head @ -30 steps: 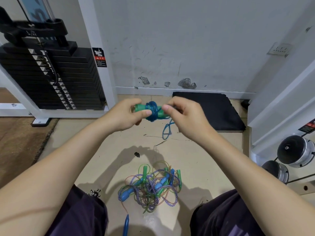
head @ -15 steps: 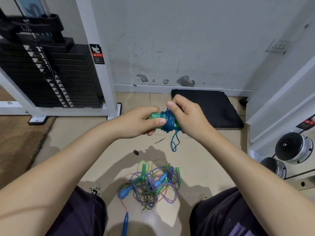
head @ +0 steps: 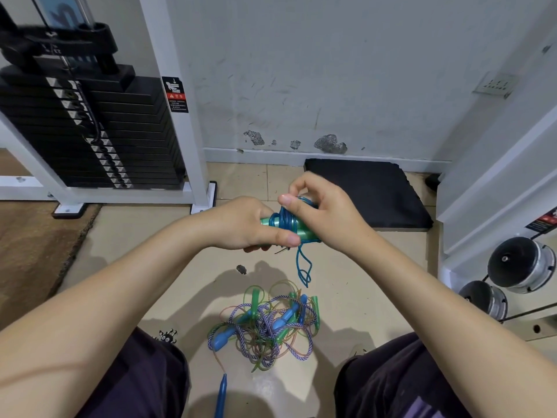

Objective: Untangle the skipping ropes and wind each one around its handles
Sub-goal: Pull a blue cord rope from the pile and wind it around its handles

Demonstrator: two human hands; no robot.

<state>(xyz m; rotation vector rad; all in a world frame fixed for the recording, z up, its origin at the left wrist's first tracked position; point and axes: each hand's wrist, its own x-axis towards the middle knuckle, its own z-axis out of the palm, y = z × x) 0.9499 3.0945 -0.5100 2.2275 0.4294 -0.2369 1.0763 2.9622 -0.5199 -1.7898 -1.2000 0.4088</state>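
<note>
- The weight stack (head: pixel 90 125) in its white frame stands against the wall, up and to the left of the green handles.
- A black mat (head: pixel 367 191) lies on the floor by the wall, just behind and to the right of the handles.
- Two dumbbells (head: pixel 521 263) sit on a rack well to the right of the handles.
- The pile of tangled ropes (head: pixel 265 327) lies on the floor below the handles, between the person's knees; blue and green handles and purple-striped, orange and green cords are mixed in it.
- The left hand (head: pixel 244 224) grips the left end of the green handles, fingers curled round them and thumb laid along the front.
- The right hand (head: pixel 325 215) is curled over the right end of the handles, its thumb and forefinger pinching the blue rope on top.
- The green handles (head: pixel 298 229) are held side by side in the air between both hands, lying roughly level.
- The blue rope (head: pixel 284 220) is wound in several turns round the middle of the handles; a short loose loop (head: pixel 304 267) hangs down from them, above the pile.
- A single blue handle (head: pixel 221 396) lies on the floor below the pile.
</note>
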